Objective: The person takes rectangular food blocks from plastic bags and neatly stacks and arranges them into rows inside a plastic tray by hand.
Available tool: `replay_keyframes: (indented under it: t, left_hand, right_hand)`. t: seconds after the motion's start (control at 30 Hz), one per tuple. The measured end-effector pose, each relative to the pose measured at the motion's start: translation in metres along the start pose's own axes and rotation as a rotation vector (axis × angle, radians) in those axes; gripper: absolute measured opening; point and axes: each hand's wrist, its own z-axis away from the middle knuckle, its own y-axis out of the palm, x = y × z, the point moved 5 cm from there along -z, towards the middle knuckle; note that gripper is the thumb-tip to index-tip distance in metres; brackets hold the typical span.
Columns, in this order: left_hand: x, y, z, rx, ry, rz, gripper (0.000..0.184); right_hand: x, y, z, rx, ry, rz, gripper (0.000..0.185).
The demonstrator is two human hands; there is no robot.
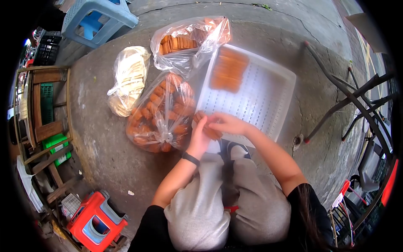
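My left hand (199,135) is closed around a small stack of reddish-brown food pieces (212,132), their exact kind unclear. From the other side, my right hand (230,124) has its fingers curled against the same stack. Both are just over the near left edge of a white perforated plastic tray (264,98). In the tray's far left corner lie rows of similar brown pieces (229,69), somewhat blurred. Left of my hands sits a knotted clear bag (161,113) full of reddish-brown chunks.
An open clear bag (180,44) with brown slices stands beyond, beside a bag of pale flat pieces (132,75). A blue stool (100,19) is at the far left, a red stool (94,220) at the near left. Dark metal legs (352,94) stand right on the concrete floor (105,155).
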Motion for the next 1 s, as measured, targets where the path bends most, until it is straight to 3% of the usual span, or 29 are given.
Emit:
replay_keyframes:
  t: [0.17,0.27,0.37,0.47,0.57,0.7,1.0]
  left_hand:
    - [0.001,-0.003,-0.001,0.017,-0.037,-0.007,0.035]
    - [-0.004,0.006,0.005,0.012,-0.029,-0.003,0.034]
    - [-0.003,0.003,0.004,-0.034,-0.027,-0.002,0.034]
    - [-0.002,-0.001,0.002,-0.09,-0.025,0.04,0.033]
    - [0.001,-0.012,0.002,-0.228,-0.047,0.061,0.032]
    - [0.001,-0.01,0.002,-0.212,-0.049,0.088,0.029]
    - [0.01,-0.009,0.003,-0.192,-0.11,0.092,0.029]
  right_hand:
    - [-0.001,0.002,-0.005,-0.08,-0.085,0.189,0.028]
    - [-0.006,0.001,-0.008,-0.05,0.03,0.354,0.027]
    - [-0.004,-0.002,-0.008,-0.176,-0.047,0.418,0.023]
    - [0.006,-0.01,-0.003,-0.276,0.059,0.346,0.021]
    - [0.002,-0.023,-0.003,-0.42,0.041,0.525,0.019]
    - [0.005,-0.041,-0.009,-0.586,-0.012,0.735,0.016]
    - [-0.001,-0.063,-0.039,-0.711,0.01,1.11,0.007]
